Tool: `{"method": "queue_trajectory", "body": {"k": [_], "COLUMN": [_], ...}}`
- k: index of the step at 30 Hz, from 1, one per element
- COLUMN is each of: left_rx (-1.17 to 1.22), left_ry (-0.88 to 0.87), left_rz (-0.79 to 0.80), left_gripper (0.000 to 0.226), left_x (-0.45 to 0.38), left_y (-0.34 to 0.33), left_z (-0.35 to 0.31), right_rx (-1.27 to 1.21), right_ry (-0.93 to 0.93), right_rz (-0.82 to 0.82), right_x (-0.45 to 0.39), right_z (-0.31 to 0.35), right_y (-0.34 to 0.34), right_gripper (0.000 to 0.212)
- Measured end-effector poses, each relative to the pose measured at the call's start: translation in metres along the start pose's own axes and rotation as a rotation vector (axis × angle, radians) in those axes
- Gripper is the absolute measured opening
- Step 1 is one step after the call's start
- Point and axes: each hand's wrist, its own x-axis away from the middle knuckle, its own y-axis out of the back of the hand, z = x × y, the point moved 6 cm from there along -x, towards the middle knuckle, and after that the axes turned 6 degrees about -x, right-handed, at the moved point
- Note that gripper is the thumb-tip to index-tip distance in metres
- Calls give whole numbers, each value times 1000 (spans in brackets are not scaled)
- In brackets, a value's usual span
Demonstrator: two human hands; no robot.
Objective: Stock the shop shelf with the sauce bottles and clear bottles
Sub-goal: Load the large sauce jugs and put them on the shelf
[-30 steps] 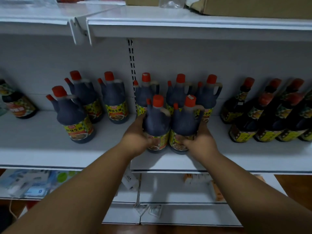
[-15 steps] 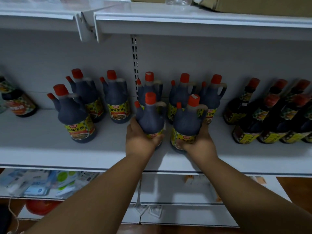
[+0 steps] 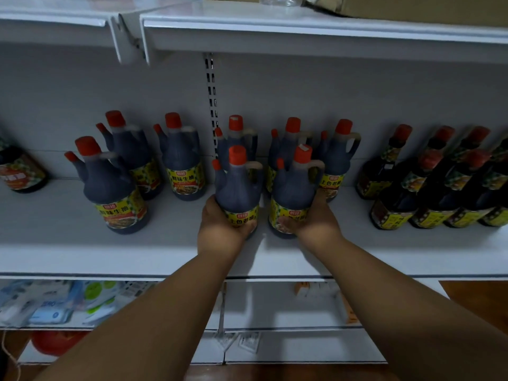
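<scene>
While both red-capped dark sauce jugs stand mid-shelf (image 3: 82, 248), your left hand (image 3: 220, 229) grips one (image 3: 237, 191) and your right hand (image 3: 316, 224) cups the other (image 3: 292, 193).

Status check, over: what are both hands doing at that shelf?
Left hand grips one sauce jug. Right hand grips its neighbour. Both jugs on shelf. Back row close behind.

**Dim light, wide-angle bend**

The scene is dim and bluish. Light falls from above, brightest on the upper shelf (image 3: 302, 26); hands cast soft shadows toward the middle shelf's (image 3: 68, 251) front edge. Lines bow at the edges, and the right-hand bottles (image 3: 439, 188) blur.
</scene>
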Motion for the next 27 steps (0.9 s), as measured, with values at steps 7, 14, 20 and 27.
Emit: {"method": "queue_trajectory", "body": {"k": [7, 14, 20, 27], "left_rx": [-43, -36, -125, -152], "left_ry": [42, 27, -36, -32], "left_rz": [22, 28, -68, -30], "left_gripper": [85, 87, 83, 79], "left_x": [-7, -5, 9, 10], "left_y": [-4, -2, 3, 2], "left_z": [1, 0, 1, 4], "right_rx": [27, -11, 100, 129], "right_ry": [5, -42, -32, -22], "right_rz": [-59, -44, -204, -183], "right_x": [2, -5, 9, 7], "right_z": [-5, -5, -16, -10], "right_y": [-3, -12, -17, -15], "right_gripper": [82, 95, 85, 84]}}
